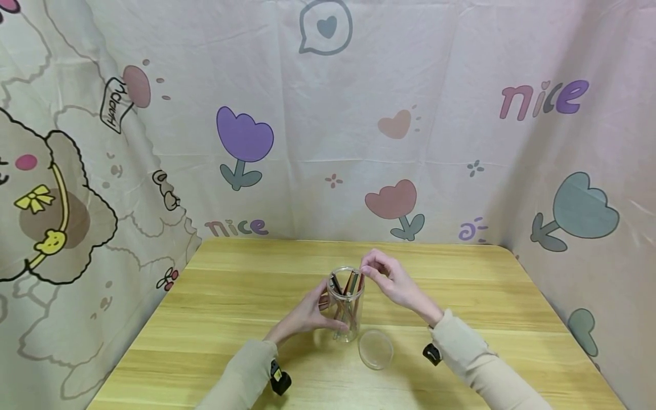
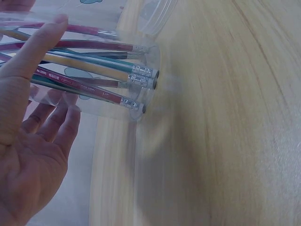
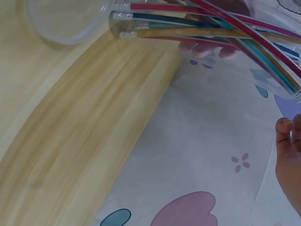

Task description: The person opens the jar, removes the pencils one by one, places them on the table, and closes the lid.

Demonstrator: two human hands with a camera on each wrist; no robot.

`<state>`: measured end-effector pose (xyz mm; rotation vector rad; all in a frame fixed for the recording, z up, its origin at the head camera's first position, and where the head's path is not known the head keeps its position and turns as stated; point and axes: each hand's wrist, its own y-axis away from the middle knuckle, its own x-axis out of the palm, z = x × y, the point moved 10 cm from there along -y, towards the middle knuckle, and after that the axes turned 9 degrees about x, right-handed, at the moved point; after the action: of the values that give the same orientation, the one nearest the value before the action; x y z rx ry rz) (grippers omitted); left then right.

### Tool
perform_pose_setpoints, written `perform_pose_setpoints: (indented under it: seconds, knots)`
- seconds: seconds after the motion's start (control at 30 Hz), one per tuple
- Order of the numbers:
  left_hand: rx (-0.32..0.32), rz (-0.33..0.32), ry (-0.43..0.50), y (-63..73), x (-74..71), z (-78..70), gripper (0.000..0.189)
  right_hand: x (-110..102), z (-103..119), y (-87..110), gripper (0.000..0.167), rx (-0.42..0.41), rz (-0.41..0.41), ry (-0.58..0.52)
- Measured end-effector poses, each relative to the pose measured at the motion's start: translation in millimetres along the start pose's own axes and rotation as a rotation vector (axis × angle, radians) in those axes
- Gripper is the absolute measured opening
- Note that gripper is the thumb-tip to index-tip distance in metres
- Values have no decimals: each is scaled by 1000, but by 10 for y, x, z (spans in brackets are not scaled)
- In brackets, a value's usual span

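Observation:
A clear jar (image 1: 353, 320) full of pencils (image 2: 103, 68) stands upright on the table. Around its side curls my left hand (image 1: 312, 312), thumb toward me and fingers behind the plastic or glass wall. At the jar's right rim, my right hand (image 1: 392, 280) has thumb and forefinger together at the top of a red pencil (image 1: 361, 283), whose lower part is inside the jar. Only part of that hand (image 3: 289, 160) enters the right wrist view, so the pinch itself is hidden there. Silver eraser ends of several pencils rest at the jar's bottom in the left wrist view.
A round clear lid (image 1: 376, 350) lies flat on the wooden table (image 1: 230, 319), just right of the jar's base and close to it. Behind the table's far edge hangs a printed cloth (image 1: 318, 114), with more cloth at both sides.

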<state>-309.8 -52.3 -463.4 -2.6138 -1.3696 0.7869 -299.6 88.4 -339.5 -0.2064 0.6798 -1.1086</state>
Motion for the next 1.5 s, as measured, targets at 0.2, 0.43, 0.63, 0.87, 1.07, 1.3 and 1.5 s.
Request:
perform_pose_setpoints:
  seconds: [0.2,0.43,0.63,0.87,1.07,1.3,1.5]
  knots:
    - [-2,-2,3,-9,1,11,104,-41,22,-2,15,14,-42,-146]
    - [3,-2,-3,-9,-5,18,106,-66,95,-16,22,-22,-80,-281]
    - [-6,-5,0,1,-9,20,105,-172,146,-28,10,-63,-193,-355]
    - [-21,-5,8,7,-7,18,107,-346,209,-21,19,-54,-282,-322]
    - [-21,3,3,9,-2,3,108,-511,266,-13,22,-73,-287,-344]
    - [-28,7,28,4,8,12,107,-661,330,-24,27,-91,-271,-392]
    - [-33,2,24,10,2,23,105,-753,362,-49,31,-118,-201,-559]
